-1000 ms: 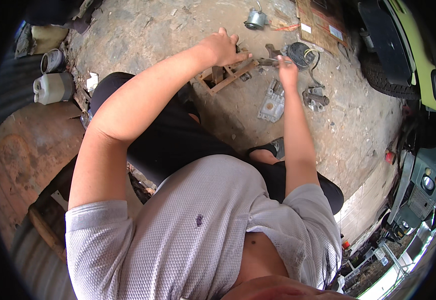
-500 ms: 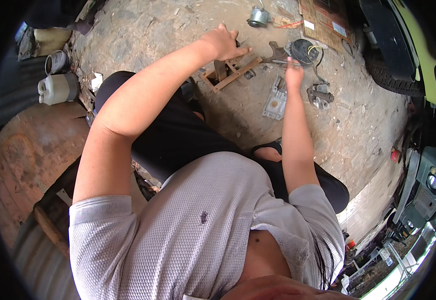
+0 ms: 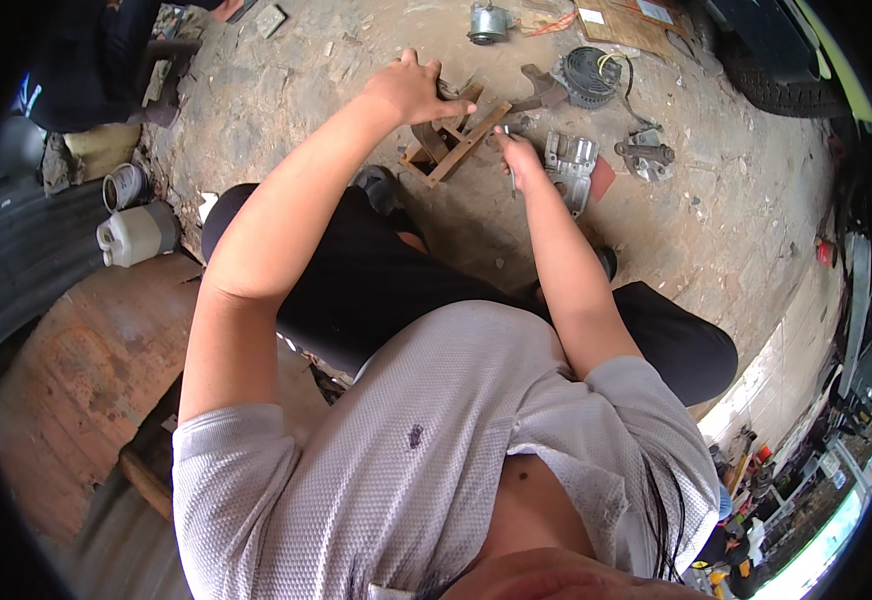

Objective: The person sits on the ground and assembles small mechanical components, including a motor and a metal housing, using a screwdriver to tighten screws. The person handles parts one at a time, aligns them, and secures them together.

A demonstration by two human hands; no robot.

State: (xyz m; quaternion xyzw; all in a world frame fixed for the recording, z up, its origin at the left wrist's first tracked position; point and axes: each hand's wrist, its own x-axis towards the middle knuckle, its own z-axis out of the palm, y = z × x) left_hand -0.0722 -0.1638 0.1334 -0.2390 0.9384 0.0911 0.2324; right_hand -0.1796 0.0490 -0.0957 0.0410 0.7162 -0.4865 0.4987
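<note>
At the left edge of the floor (image 3: 306, 95) stand one can (image 3: 128, 186) and, just below it in view, one pale jug (image 3: 139, 236); one rusty sheet (image 3: 86, 360) lies nearer the body.

Next comes the left hand (image 3: 406, 92), fingers spread wide, over the far left corner of one brown frame (image 3: 484, 136). The thumb reaches to the frame's upper bar; the palm side is hidden, so whether it grips or merely rests I cannot tell. The frame sits on the floor between the two hands, below the left and just left of the right.

Well beyond it is one silver motor (image 3: 489, 24). The right hand (image 3: 521, 160) is closed around one thin metal rod (image 3: 513, 183), beside the frame's right edge.

Farther right, on the floor, are one brown bracket (image 3: 541, 90), one grey casting (image 3: 571, 165) just beside the right hand, one black coil (image 3: 593, 77), one reddish flat piece (image 3: 603, 178) at the casting's right edge, one board (image 3: 606, 33), one clamp-like part (image 3: 646, 155) and, rightmost, one tyre (image 3: 786, 85).
</note>
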